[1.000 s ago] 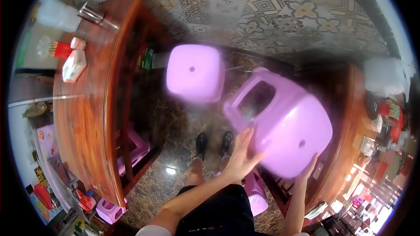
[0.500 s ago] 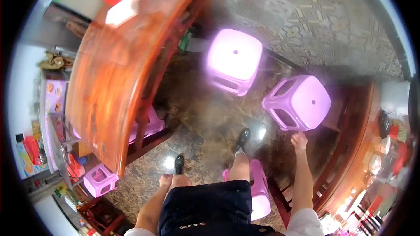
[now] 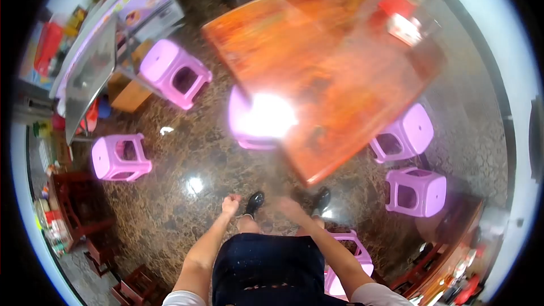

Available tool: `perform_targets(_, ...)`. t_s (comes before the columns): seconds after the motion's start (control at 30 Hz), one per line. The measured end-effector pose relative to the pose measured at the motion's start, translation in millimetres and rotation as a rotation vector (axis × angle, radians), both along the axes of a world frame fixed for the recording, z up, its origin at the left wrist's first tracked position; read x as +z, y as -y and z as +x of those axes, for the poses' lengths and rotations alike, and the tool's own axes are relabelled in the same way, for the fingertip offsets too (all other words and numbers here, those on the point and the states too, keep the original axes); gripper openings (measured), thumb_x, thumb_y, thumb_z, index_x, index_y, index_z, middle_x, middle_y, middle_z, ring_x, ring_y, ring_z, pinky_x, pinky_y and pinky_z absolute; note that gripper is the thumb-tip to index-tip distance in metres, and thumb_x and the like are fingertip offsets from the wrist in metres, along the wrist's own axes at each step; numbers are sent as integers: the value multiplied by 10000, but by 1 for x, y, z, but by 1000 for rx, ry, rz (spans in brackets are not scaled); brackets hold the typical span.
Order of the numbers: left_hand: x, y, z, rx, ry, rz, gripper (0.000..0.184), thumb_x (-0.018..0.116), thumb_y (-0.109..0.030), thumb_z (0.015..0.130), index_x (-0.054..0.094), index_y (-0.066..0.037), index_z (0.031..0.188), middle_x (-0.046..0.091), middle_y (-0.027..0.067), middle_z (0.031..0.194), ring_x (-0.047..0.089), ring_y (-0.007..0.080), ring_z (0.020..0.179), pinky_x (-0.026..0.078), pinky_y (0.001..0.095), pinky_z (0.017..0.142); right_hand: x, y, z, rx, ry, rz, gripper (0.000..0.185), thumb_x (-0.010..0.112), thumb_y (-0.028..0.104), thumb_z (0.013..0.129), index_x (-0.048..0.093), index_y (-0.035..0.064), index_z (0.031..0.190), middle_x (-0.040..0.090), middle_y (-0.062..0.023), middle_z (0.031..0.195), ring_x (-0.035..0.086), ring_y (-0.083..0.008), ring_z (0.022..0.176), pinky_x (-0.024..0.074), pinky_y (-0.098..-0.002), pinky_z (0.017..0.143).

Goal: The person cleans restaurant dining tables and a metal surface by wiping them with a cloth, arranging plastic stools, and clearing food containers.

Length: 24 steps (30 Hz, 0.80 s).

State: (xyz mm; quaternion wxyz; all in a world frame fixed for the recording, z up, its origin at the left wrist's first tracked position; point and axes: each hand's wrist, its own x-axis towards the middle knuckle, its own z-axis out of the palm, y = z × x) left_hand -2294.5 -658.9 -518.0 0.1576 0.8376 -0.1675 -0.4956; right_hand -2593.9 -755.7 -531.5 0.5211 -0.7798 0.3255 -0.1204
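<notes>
My left hand (image 3: 230, 204) hangs in front of me over the brown marbled floor (image 3: 170, 192), just left of one black shoe (image 3: 255, 203). Its fingers look curled in, and I see nothing in them. My right hand (image 3: 290, 209) reaches forward between the shoes, smeared by motion, so its fingers cannot be made out. Ahead stands a wooden table (image 3: 340, 96) with a glossy orange-brown top, its near corner closest to the right hand. A pink plastic stool (image 3: 247, 127) is partly tucked under its left side. Neither hand touches the table or a stool.
Two pink stools stand on the left, one nearer (image 3: 122, 157) and one farther (image 3: 173, 72). Two more are right of the table, one behind (image 3: 413, 130) and one in front (image 3: 418, 192). Another stool (image 3: 345, 272) is beside my right leg. Dark wooden furniture (image 3: 82, 204) lines the left.
My view has turned left, so the table now lies ahead and the stools have shifted right. My right hand has come from beside a stool to in front of my body.
</notes>
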Motion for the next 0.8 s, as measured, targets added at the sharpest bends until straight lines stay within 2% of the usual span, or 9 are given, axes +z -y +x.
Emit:
perform_targets(0.03, 7, 11, 25, 5, -2, 13, 347, 638, -368, 863, 710, -87, 1055, 718, 131, 1009, 679, 252, 959, 506, 362, 877, 44, 17, 63, -122, 2, 517, 502, 667, 300, 872, 538, 23, 1270, 603, -211, 1178, 578, -335, 1119, 474, -409, 917)
perform_targets(0.13, 13, 57, 79, 49, 29, -88, 384, 635, -390, 868, 684, -77, 1085, 711, 125, 1009, 670, 244, 958, 506, 358, 846, 65, 91, 168, -408, -133, -137, 613, 647, 396, 863, 500, -21, 1288, 568, -268, 1202, 538, -438, 1118, 405, -495, 1004)
perform_targets(0.2, 1, 104, 105, 65, -65, -249, 416, 621, -376, 885, 635, -64, 1160, 706, 115, 1019, 660, 235, 955, 501, 373, 835, 37, 147, 207, -722, -391, -52, 707, 519, 452, 930, 351, -73, 1372, 448, -325, 1313, 467, -439, 1173, 354, -509, 1017)
perform_targets(0.27, -2, 163, 127, 37, -148, -351, 592, 640, -403, 906, 494, -53, 1361, 614, 113, 1219, 582, 149, 1009, 483, 284, 827, 11, 174, 248, -954, -625, -65, 878, 422, 596, 932, 278, -124, 1414, 324, -401, 1408, 339, -485, 1333, 285, -570, 1076)
perform_targets(0.33, -48, 223, 143, -196, 18, -391, 676, 625, -423, 905, 423, -33, 1419, 563, 165, 1304, 573, 229, 1119, 462, 329, 932, -29, 184, 264, -1001, -637, -312, 916, 417, 626, 926, 283, -143, 1407, 343, -407, 1393, 368, -492, 1312, 281, -562, 1086)
perform_targets(0.5, -47, 296, 146, -202, 1, -483, 738, 556, -425, 929, 312, 18, 1466, 513, 257, 1346, 499, 365, 1260, 340, 403, 1096, -55, 209, 239, -914, -918, -476, 862, 497, 642, 884, 442, -91, 1333, 491, -347, 1297, 492, -425, 1216, 354, -503, 1049)
perform_targets(0.63, -74, 273, 152, -266, 70, -616, 671, 540, -391, 945, 330, -21, 1464, 531, 286, 1310, 543, 399, 1200, 405, 433, 1040, -25, 235, 239, -972, -701, -407, 712, 638, 604, 817, 585, 49, 1261, 637, -196, 1195, 600, -368, 1087, 446, -453, 959)
perform_targets(0.67, -75, 268, 152, -238, 75, -601, 638, 540, -368, 947, 349, -32, 1455, 559, 285, 1261, 569, 399, 1159, 433, 436, 1000, -24, 233, 243, -1038, -459, -272, 772, 659, 591, 807, 547, -1, 1289, 591, -241, 1254, 568, -381, 1141, 416, -439, 1005)
perform_targets(0.8, -87, 228, 148, -156, 274, -685, 488, 565, -214, 944, 443, -66, 1392, 653, 269, 1028, 663, 385, 967, 531, 415, 801, -45, 198, 235, -1015, -568, -262, 904, 689, 554, 813, 401, -107, 1359, 451, -296, 1385, 468, -411, 1253, 348, -488, 1059)
